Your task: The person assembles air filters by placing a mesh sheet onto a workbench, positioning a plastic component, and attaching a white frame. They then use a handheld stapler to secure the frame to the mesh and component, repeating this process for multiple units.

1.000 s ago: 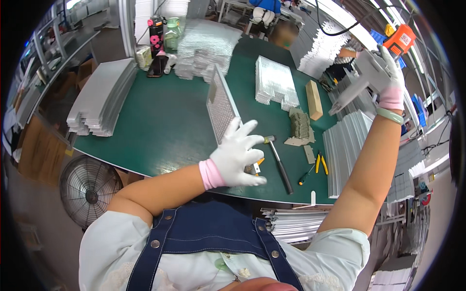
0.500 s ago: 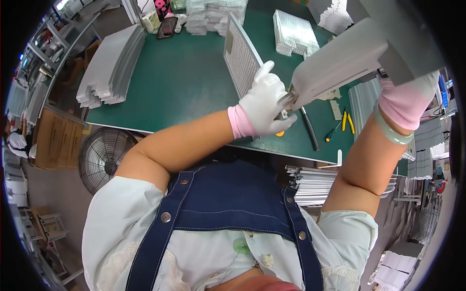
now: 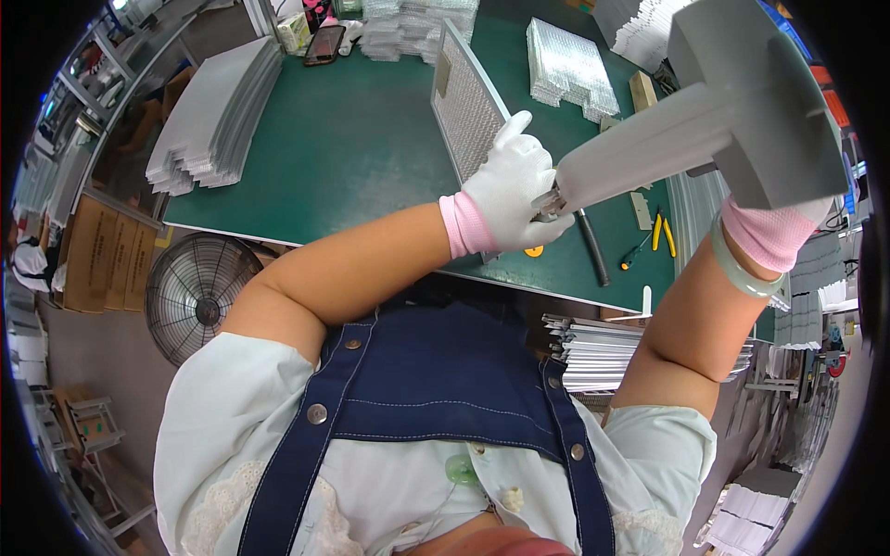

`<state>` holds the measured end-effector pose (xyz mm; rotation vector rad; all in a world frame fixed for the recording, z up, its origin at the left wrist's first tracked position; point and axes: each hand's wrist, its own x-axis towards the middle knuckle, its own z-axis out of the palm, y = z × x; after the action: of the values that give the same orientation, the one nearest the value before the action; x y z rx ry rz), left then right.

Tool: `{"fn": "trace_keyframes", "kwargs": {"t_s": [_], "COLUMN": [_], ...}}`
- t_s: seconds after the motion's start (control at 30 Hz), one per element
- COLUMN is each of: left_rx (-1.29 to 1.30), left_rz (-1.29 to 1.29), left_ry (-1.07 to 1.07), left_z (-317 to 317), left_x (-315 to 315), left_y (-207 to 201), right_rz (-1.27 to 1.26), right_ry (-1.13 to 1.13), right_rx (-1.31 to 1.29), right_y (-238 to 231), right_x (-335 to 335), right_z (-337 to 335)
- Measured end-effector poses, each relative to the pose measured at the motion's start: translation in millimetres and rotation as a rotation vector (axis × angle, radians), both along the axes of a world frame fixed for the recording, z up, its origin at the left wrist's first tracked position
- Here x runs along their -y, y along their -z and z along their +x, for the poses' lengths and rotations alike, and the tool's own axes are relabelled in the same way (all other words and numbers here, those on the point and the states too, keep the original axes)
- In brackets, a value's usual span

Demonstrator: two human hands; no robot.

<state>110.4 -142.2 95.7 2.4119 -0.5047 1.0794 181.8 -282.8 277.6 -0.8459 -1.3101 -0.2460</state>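
My left hand point(image 3: 512, 196), in a white glove with a pink cuff, grips the near end of a thin light-grey panel point(image 3: 468, 109). The panel stands on its edge on the green table, its textured face turned left. My right hand point(image 3: 783, 232), gloved likewise, is mostly hidden behind a big grey power tool point(image 3: 649, 153) that it holds up. The tool's metal nose point(image 3: 549, 202) points left, right at the fingers of my left hand. Whether the nose touches the panel is hidden. The fingers of my right hand do not show.
Grey panels point(image 3: 218, 116) are stacked at the table's left. Bubble-wrapped stacks point(image 3: 570, 67) and a phone point(image 3: 324, 44) lie at the back. A black-handled tool point(image 3: 593, 248), a screwdriver point(image 3: 636, 252) and yellow-handled pliers point(image 3: 664, 232) lie at right. A fan point(image 3: 204, 301) stands beside the table.
The power tool's rear end has swung away and to the right, uncovering a wooden block behind it. My right wrist is slightly lower. My left hand keeps its grip on the panel.
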Motion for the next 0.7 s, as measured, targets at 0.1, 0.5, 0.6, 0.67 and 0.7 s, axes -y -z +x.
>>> {"fn": "trace_keyframes", "kwargs": {"t_s": [0.1,0.5,0.6,0.67,0.7], "left_rx": [-0.044,0.054,0.035,0.024,0.023], "left_rz": [-0.021,0.079,0.074,0.071,0.068], "left_ry": [0.008,0.001,-0.017,-0.037,-0.039], "left_z": [-5,2,-1,-3,-4], "left_x": [3,8,5,4,4], "left_y": [-6,-9,-9,-8,-8], "right_rz": [-0.049,-0.325,-0.249,-0.223,-0.209], "right_ry": [0.109,-0.356,-0.310,-0.265,-0.232], "right_rx": [-0.080,-0.785,-0.791,-0.748,-0.725], "right_y": [7,41,28,33,35], "right_x": [-1,-1,-21,-26,-28], "right_z": [12,99,45,43,41]}}
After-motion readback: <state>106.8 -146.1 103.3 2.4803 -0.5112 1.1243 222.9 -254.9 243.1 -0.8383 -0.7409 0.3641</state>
